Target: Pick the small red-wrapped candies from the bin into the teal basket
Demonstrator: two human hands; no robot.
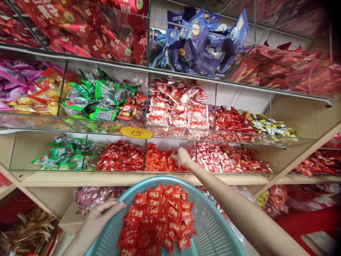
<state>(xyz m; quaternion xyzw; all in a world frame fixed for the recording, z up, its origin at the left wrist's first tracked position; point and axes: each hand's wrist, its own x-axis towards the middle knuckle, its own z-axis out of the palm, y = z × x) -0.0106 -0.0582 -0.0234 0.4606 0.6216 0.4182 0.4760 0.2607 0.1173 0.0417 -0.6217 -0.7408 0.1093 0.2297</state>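
A teal plastic basket [213, 220] with mesh walls is in front of me, below the lowest display shelf. Red-wrapped candies [160, 217] with gold lettering are heaped inside it. My left hand [105, 213] grips the basket's left rim, thumb on top. My right hand [182, 157] reaches over the glass front into a compartment of small orange-red wrapped candies [157, 158]. Its fingers are curled down at the candies' right side; whether any candy is in them is hidden.
Glass dividers separate neighbouring compartments of red candies [121, 156] and pink-and-white candies [214, 156]. A yellow price tag [136, 132] marked 15 hangs above. Higher shelves hold white-and-red wrapped sweets [178, 106] and blue packets [202, 42]. A wooden shelf edge [80, 179] runs behind the basket.
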